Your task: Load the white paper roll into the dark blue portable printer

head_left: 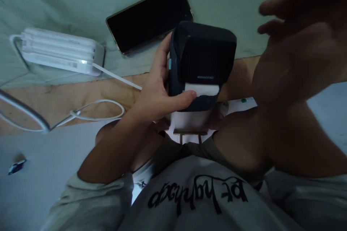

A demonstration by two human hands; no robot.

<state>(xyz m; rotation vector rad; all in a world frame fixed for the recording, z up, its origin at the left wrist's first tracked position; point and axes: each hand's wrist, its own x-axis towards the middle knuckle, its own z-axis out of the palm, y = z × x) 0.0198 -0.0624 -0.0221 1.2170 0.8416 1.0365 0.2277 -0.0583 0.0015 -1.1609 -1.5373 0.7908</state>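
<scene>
The left hand (155, 94) has its grip clamped on the left side of the small black printer (203, 57), held in the air with its long axis pointing toward the phone (149, 18), thumb across the white paper (202, 89). The right hand (292, 54) hovers just right of it, fingers spread, seemingly empty though blurred

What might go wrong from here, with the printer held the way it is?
1. Only the left hand grips the label printer; the right hand is open and off it, so the printer may slip.
2. The thumb presses on the white label at the slot, which may crease or jam it.
3. The white cable loops close beside the left forearm and might snag.
</scene>
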